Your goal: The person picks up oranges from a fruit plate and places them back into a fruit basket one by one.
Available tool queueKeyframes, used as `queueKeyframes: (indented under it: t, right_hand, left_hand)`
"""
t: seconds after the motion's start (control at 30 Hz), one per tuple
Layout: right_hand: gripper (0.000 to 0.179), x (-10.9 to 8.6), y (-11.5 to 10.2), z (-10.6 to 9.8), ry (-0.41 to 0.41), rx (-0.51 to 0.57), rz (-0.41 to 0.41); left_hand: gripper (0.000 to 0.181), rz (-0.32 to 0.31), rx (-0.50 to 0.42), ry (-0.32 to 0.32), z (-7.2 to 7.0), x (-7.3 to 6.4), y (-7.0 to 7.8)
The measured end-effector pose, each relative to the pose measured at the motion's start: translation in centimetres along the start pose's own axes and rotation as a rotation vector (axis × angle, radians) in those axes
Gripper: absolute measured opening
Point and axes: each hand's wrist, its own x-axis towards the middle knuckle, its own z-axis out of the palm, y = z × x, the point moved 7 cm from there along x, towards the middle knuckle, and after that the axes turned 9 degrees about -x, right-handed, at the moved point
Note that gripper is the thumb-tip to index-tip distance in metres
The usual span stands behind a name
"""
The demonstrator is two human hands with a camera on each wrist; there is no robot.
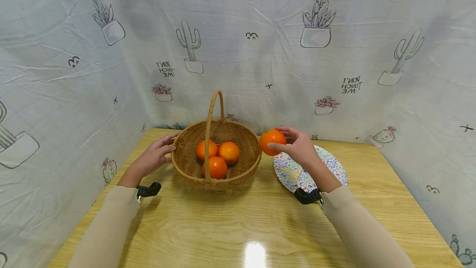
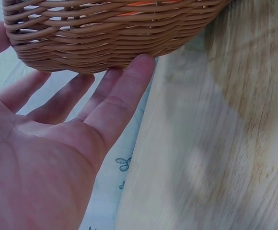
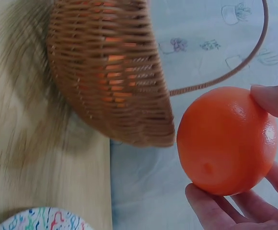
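Observation:
A brown wicker basket (image 1: pixel 241 177) with a tall arched handle stands on the table, three oranges (image 1: pixel 228 153) lying inside. My left hand (image 1: pixel 158 154) is at the basket's left side. In the left wrist view, the fairly straight fingers (image 2: pixel 122 98) touch the woven wall (image 2: pixel 105 40). Just outside the right rim, my right hand (image 1: pixel 299 148) holds another orange (image 1: pixel 270 142) above the table. The right wrist view shows that orange (image 3: pixel 225 143) between thumb and fingertips, close to the rim but apart from it.
A round white plate (image 1: pixel 332 164) with colourful squiggles lies under my right hand and wrist, partly hidden by them. The wooden table (image 1: pixel 208 226) ends against a pale curtain (image 1: pixel 241 61) with cactus drawings. Each wrist wears a black device (image 1: pixel 148 189).

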Motion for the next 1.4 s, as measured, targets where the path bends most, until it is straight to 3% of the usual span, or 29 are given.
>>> queueKeyframes:
  t: [0.47,0.77,0.97,1.4]
  right_hand:
    - [0.062,0.6,-2.0,2.1,0.025,0.079,-0.049]
    - [0.063,1.4,-2.8,3.4,0.014,0.132,-0.039]
    - [0.060,2.2,-3.1,4.2,0.011,0.201,-0.035]
    - [0.062,4.1,-4.9,5.6,-0.010,0.208,-0.024]
  left_hand:
    - [0.066,-0.025,-0.024,-0.049,-0.3,-0.1,0.2]
    - [0.064,-0.043,0.002,-0.082,-0.7,-0.2,0.1]
    - [0.064,-0.052,0.008,-0.081,-0.6,-0.2,-0.1]
    - [0.065,-0.055,0.002,-0.074,-0.2,-0.2,0.0]
